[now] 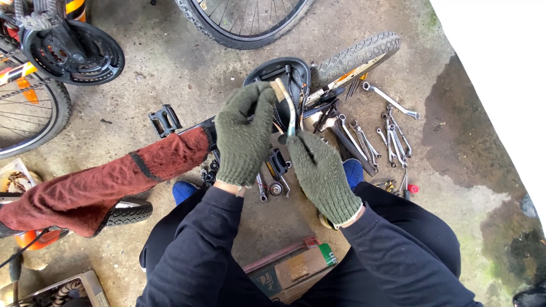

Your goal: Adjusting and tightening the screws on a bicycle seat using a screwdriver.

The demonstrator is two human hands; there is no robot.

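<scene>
Both my hands wear dark green knitted gloves. My right hand grips the lower handle of a small brush with pale bristles at its top. My left hand is raised beside it, fingers curled on the bristle end. Under my hands lies a bicycle on its side, with a black saddle, a knobbly tyre and a black pedal. A red cloth is draped over its frame.
Several spanners lie on the concrete floor to the right. Another bicycle wheel is at the top, a chainring top left. A small box sits between my knees. A wet patch darkens the floor on the right.
</scene>
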